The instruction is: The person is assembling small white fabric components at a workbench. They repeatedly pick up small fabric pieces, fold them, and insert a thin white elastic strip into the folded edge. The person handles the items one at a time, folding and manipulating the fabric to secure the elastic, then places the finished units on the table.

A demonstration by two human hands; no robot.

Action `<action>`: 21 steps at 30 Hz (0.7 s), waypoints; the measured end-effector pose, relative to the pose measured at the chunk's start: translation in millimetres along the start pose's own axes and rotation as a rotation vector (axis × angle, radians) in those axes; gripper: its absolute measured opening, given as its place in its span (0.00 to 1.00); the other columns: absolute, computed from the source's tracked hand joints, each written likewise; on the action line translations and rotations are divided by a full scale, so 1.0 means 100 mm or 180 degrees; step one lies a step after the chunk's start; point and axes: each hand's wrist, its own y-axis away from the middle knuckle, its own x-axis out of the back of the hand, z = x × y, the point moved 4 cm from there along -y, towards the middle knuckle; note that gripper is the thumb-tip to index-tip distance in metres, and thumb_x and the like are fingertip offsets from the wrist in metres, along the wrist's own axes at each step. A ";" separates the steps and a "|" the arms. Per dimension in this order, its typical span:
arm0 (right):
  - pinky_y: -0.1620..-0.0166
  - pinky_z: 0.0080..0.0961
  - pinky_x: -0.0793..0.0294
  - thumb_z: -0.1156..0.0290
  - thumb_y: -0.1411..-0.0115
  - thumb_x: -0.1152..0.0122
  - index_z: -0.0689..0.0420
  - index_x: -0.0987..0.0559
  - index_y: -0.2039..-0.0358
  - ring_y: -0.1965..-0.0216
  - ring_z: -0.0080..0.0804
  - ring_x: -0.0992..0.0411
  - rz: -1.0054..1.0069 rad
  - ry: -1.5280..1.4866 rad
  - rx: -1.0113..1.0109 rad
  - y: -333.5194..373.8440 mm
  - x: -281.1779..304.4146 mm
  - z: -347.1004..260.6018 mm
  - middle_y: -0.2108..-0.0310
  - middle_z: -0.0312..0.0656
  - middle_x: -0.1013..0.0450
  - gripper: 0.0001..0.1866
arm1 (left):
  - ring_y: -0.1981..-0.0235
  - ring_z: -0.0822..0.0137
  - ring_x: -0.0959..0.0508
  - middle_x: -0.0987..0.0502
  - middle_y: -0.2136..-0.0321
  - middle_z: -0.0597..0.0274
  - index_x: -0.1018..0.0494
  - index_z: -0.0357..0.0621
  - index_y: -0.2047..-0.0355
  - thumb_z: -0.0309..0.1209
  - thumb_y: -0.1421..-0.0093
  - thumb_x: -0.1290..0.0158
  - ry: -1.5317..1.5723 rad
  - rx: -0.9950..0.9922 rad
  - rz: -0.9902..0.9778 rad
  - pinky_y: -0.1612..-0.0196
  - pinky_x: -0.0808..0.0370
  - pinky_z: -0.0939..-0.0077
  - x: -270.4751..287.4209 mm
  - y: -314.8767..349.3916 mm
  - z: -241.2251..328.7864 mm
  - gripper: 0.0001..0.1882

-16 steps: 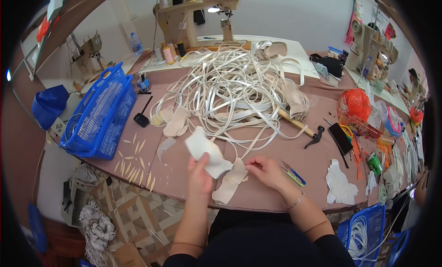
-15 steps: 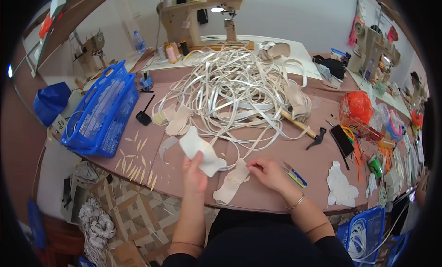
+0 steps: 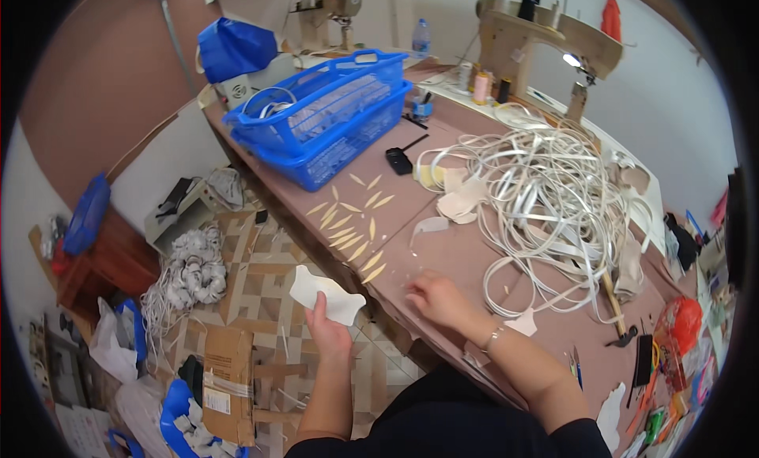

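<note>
My left hand (image 3: 326, 331) holds a cream, curvy cut piece of material (image 3: 326, 296) out over the floor, left of the brown worktable (image 3: 443, 252). My right hand (image 3: 437, 298) rests palm down on the table near its front edge, fingers spread, holding nothing. Several small yellow leaf-shaped slivers (image 3: 352, 225) lie just beyond it. A big tangle of white strap (image 3: 545, 197) covers the table's middle, with cream cut pieces (image 3: 462, 201) beside it.
A blue plastic basket (image 3: 332, 118) stands at the table's far left. Sewing machines (image 3: 545, 43) stand at the back. A hammer (image 3: 617, 312), tools and an orange bag (image 3: 681, 324) lie to the right. On the floor are a cardboard box (image 3: 229, 371), white cord bundles (image 3: 194, 272) and bags.
The view has swung left toward the floor. My left hand has carried the cream piece off the table to the left. My right hand has let go of the piece it touched.
</note>
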 end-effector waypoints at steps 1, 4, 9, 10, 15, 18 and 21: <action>0.63 0.35 0.33 0.67 0.53 0.39 0.59 0.27 0.67 0.67 0.44 0.32 0.0043 0.0056 0.0231 -0.12 -0.19 -0.02 0.71 0.46 0.31 0.14 | 0.55 0.62 0.29 0.31 0.56 0.58 0.39 0.41 0.51 0.27 0.40 0.55 0.0047 0.0078 -0.0067 0.53 0.31 0.64 0.03 -0.01 0.03 0.16; 0.60 0.36 0.34 0.67 0.55 0.38 0.57 0.27 0.67 0.63 0.43 0.34 0.0234 0.0350 0.0497 -0.38 -0.56 -0.11 0.67 0.44 0.33 0.14 | 0.54 0.62 0.30 0.31 0.55 0.58 0.40 0.40 0.49 0.26 0.41 0.56 0.0255 0.0382 -0.0252 0.51 0.32 0.65 0.04 -0.02 0.04 0.19; 0.57 0.37 0.36 0.68 0.56 0.38 0.57 0.26 0.69 0.59 0.44 0.36 0.0093 0.0509 0.0539 -0.59 -0.79 -0.13 0.65 0.43 0.34 0.13 | 0.53 0.62 0.30 0.31 0.54 0.58 0.41 0.40 0.48 0.24 0.41 0.57 0.0464 0.0702 -0.0675 0.50 0.33 0.64 -0.09 0.03 0.06 0.20; 0.57 0.37 0.37 0.68 0.55 0.39 0.57 0.26 0.68 0.59 0.44 0.36 0.0068 0.0487 0.0555 -0.60 -0.80 -0.12 0.66 0.44 0.33 0.13 | 0.53 0.62 0.30 0.31 0.54 0.58 0.40 0.40 0.48 0.24 0.42 0.57 0.0493 0.0725 -0.0752 0.50 0.33 0.64 -0.14 0.05 0.09 0.20; 0.63 0.28 0.32 0.68 0.48 0.41 0.58 0.25 0.70 0.68 0.32 0.31 0.0468 -0.1159 0.0051 -0.60 -0.51 -0.05 0.73 0.40 0.29 0.09 | 0.52 0.62 0.30 0.31 0.54 0.59 0.40 0.44 0.48 0.26 0.41 0.57 0.0371 0.0858 -0.0914 0.49 0.34 0.62 -0.28 0.03 0.04 0.20; 0.69 0.19 0.32 0.66 0.45 0.43 0.59 0.24 0.71 0.73 0.20 0.32 0.0166 -0.3062 -0.1217 -0.39 -0.25 -0.17 0.76 0.35 0.29 0.08 | 0.52 0.63 0.30 0.31 0.54 0.58 0.40 0.42 0.48 0.25 0.41 0.57 0.0266 0.0963 -0.1190 0.49 0.34 0.63 -0.39 0.02 -0.08 0.20; 0.69 0.14 0.34 0.69 0.44 0.43 0.58 0.24 0.72 0.73 0.14 0.34 0.0144 -0.2810 -0.1498 -0.19 0.12 -0.30 0.75 0.30 0.29 0.06 | 0.52 0.63 0.31 0.32 0.54 0.55 0.41 0.37 0.49 0.21 0.43 0.55 -0.0140 0.1171 -0.1497 0.48 0.35 0.65 -0.66 0.17 -0.33 0.20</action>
